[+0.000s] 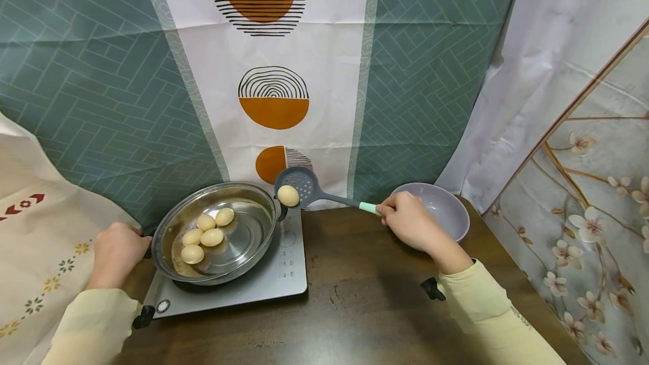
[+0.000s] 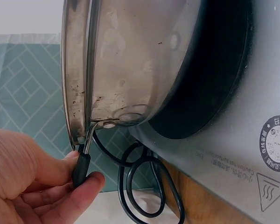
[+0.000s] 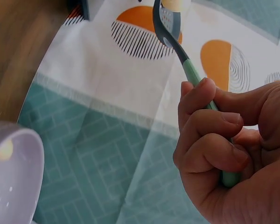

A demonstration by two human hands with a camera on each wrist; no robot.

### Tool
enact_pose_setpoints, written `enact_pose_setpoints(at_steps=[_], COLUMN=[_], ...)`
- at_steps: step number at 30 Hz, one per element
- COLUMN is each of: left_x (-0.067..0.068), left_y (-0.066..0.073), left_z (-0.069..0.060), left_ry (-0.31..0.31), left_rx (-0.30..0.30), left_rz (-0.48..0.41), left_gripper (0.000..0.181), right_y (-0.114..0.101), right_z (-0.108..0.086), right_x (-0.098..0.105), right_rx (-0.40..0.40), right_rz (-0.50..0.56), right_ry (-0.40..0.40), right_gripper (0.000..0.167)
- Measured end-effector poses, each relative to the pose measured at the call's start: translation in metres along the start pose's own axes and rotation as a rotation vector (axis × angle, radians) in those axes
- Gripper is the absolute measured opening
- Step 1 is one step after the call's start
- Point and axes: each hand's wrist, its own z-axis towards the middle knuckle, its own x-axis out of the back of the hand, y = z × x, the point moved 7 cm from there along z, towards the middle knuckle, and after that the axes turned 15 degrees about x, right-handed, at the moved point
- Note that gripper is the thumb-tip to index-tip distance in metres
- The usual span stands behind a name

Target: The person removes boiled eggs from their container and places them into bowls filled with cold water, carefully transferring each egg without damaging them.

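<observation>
The work looked partway through: at least two pale eggs sat in the lilac bowl at the right of the head view, one egg rode on the head of the slotted skimmer near the centre, and five more eggs lay grouped in the left half of the steel pan. On that reading, the egg on the skimmer and the five in the pan were what was left. The bowl's full count could not be told, since the right hand hid part of it in the head view and the right wrist view cut it off.

The right hand's grip was closed round the skimmer's mint-green handle. At the lower left, the left hand had its grip pinched on the pan's black side handle.

The pan stood on a silver induction cooker on the brown table. A black cable looped below the left handle in the left wrist view. Patterned cloth hung close behind everything. The pan's right handle sat just beside the skimmer's head, which might catch on it; whether they touched could not be told.
</observation>
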Motion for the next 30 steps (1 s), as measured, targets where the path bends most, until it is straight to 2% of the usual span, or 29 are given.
enact_pose_setpoints(at_steps=[7, 13, 25, 30], left_x=[0.001, 0.001, 0.001, -0.001], left_y=[-0.001, -0.003, -0.008, -0.004], left_z=[-0.001, -0.002, -0.003, -0.002], left_ry=[0.001, -0.002, -0.001, 0.021], left_rx=[-0.008, -0.002, 0.014, -0.010], left_rz=[-0.006, -0.007, -0.008, 0.003], left_gripper=[0.036, 0.035, 0.034, 0.037], right_y=[0.017, 0.033, 0.055, 0.073], right_z=[-0.009, -0.018, -0.034, -0.044], right_x=[0.016, 0.027, 0.046, 0.052], right_rx=[-0.003, -0.050, -0.091, -0.122], right_rz=[-0.046, -0.056, -0.088, -0.096], right_ry=[0.026, 0.019, 0.008, -0.005], right_gripper=[0.032, 0.030, 0.032, 0.034])
